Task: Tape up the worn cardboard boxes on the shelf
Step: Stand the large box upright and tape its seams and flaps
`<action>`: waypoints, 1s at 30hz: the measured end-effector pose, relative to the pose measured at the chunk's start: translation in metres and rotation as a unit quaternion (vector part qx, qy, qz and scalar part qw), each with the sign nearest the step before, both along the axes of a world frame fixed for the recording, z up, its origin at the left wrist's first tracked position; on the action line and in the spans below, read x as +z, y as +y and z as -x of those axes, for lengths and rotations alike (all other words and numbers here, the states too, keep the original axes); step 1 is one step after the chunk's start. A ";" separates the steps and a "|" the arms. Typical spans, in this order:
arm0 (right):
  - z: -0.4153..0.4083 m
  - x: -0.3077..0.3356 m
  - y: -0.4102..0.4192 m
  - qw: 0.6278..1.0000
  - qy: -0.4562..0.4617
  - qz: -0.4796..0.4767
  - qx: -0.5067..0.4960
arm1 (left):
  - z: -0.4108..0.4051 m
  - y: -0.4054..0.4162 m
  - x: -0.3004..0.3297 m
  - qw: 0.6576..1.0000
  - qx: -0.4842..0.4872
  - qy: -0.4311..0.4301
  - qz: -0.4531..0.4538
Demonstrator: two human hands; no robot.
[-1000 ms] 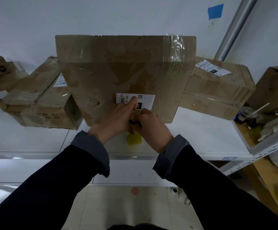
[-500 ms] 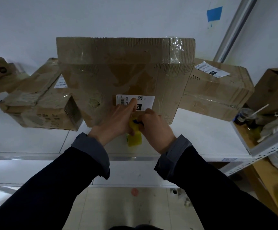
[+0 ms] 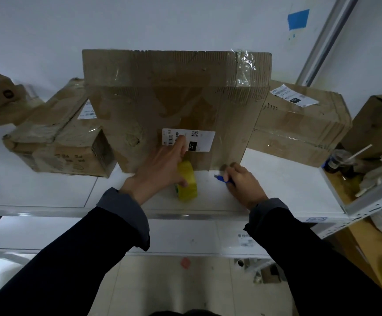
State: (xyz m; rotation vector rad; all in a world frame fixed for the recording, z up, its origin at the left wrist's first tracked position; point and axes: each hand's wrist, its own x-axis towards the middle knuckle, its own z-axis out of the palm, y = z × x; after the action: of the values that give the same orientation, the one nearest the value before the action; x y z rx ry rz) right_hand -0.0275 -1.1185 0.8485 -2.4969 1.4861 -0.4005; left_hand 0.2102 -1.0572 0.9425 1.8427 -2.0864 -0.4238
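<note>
Two bare hands, left hand (image 3: 156, 169) and right hand (image 3: 244, 182), no gloves, rings or watch visible. Behind each wrist, a turned-back grey-blue fabric cuff (image 3: 126, 215). Beyond the cuffs, long dark navy sleeves (image 3: 55, 272), plain, unmarked.

Brown cardboard box (image 3: 176, 96), yellow tape roll (image 3: 187, 181), blue cutter (image 3: 222, 178), white shelf (image 3: 276, 190)
</note>
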 end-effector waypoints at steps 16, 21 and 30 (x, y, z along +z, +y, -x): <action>-0.070 0.032 0.050 0.849 -0.393 -0.353 0.014 | 0.001 0.007 -0.011 0.997 0.010 0.027 0.076; -0.067 0.030 0.053 0.845 -0.398 -0.358 0.018 | 0.000 -0.001 -0.014 0.994 0.021 0.036 0.106; -0.073 0.024 0.066 0.868 -0.392 -0.302 0.042 | 0.001 -0.007 -0.018 0.996 0.034 0.009 0.080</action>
State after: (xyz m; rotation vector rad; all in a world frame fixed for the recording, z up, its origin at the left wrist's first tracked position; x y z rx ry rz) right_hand 0.0452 -1.0528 0.8729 -1.5897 0.9515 -0.6934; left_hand 0.2087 -1.0638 0.9242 1.8033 -1.9788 -0.2469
